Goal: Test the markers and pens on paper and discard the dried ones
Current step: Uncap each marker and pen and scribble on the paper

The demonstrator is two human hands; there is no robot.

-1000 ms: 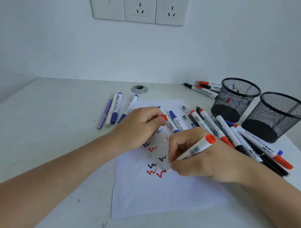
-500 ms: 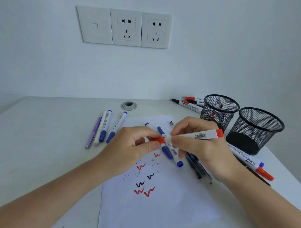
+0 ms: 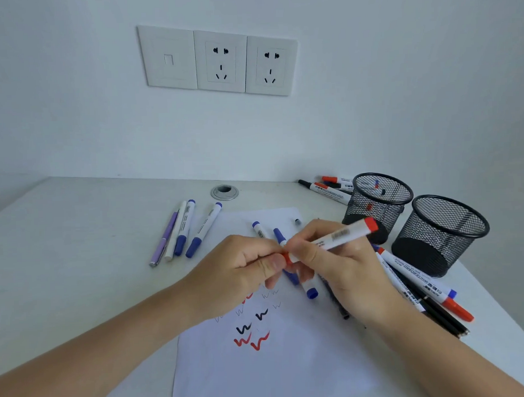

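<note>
White wall, upper centre: triple socket plate (image 3: pixel 219 61). White desk (image 3: pixel 78 249) below it, with a round cable grommet (image 3: pixel 224 192) at the rear.

Sheet of paper (image 3: pixel 290 369), centre to lower centre, bears red, black and faint grey squiggles (image 3: pixel 252 336).

Red whiteboard marker (image 3: pixel 339 237), centre, is held above the paper with its tail to the upper right. Right hand (image 3: pixel 331 255) has its fingers wrapped round the barrel. Left hand (image 3: pixel 242 270) pinches the red cap (image 3: pixel 286 257) at the marker's lower-left end; whether the cap is fully seated cannot be told.

- Blue markers (image 3: pixel 310 290): on the paper, partly under the hands.
- Four pens (image 3: pixel 182 233): centre left, side by side.
- Two black mesh cups (image 3: pixel 377 206) (image 3: pixel 440 236): right.
- Marker pile (image 3: pixel 421 285): lower right.
- Further markers (image 3: pixel 328 190): behind the cups.
</note>
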